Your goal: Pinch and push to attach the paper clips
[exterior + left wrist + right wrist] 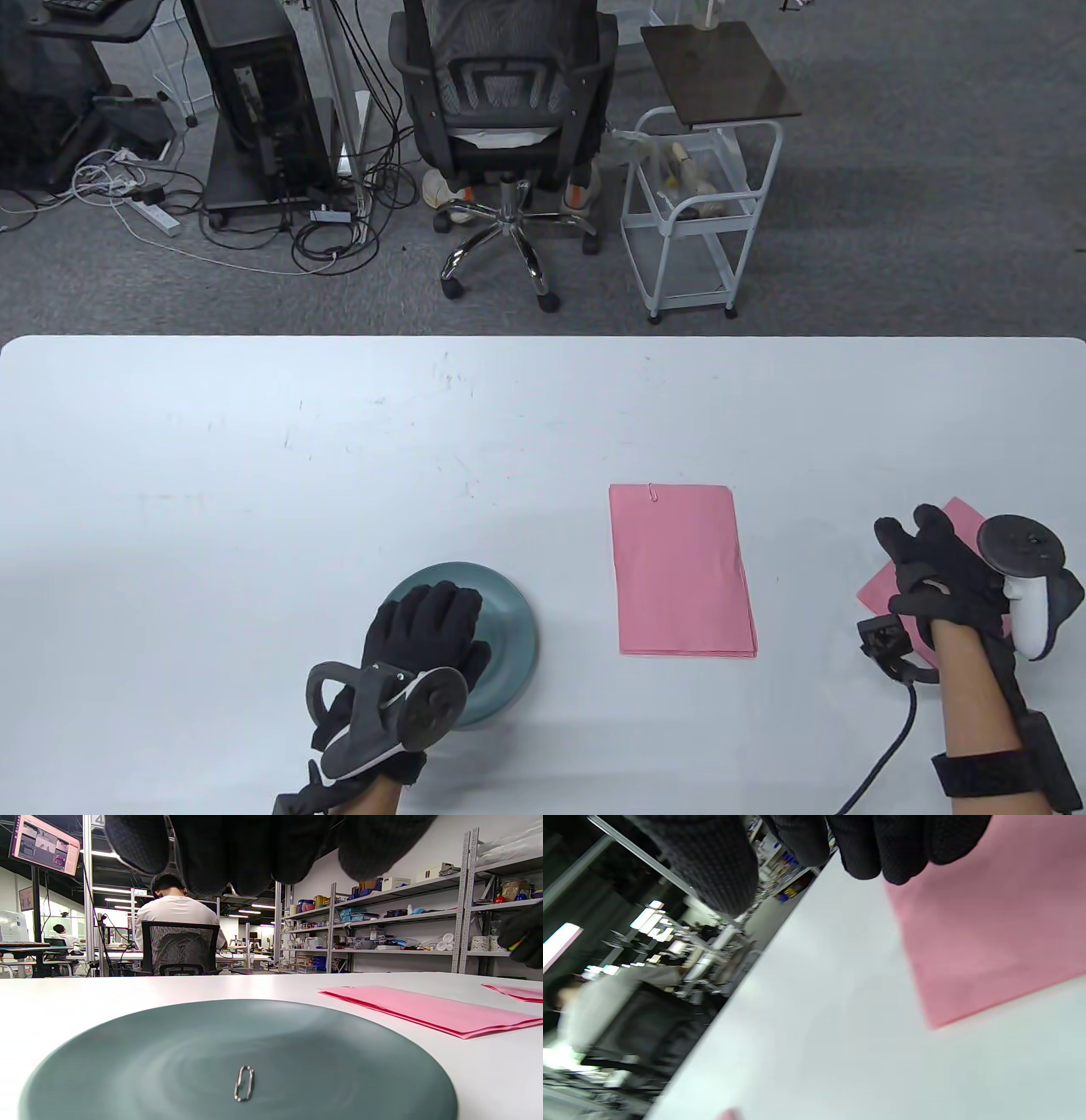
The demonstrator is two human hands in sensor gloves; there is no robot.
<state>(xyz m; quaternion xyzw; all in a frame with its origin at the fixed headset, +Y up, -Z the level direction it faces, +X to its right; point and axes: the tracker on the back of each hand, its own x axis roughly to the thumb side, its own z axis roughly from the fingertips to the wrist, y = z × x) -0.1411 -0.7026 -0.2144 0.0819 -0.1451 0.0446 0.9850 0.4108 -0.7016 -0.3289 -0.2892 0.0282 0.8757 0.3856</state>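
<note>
One loose paper clip (244, 1083) lies flat on the grey-green plate (509, 611) at the desk's (254, 475) near left, long axis pointing roughly away from the person. Left hand (422, 630) hovers directly over the plate, fingers hanging above the clip, holding nothing; clearly the nearer hand. Right hand (937, 566) is well apart at far right, fingers resting on a separate pink sheet (988, 938), gripping nothing visible. The pink paper stack (681, 569), one clip already on its far edge, lies between the hands. Likely next: left hand pinches the clip.
</note>
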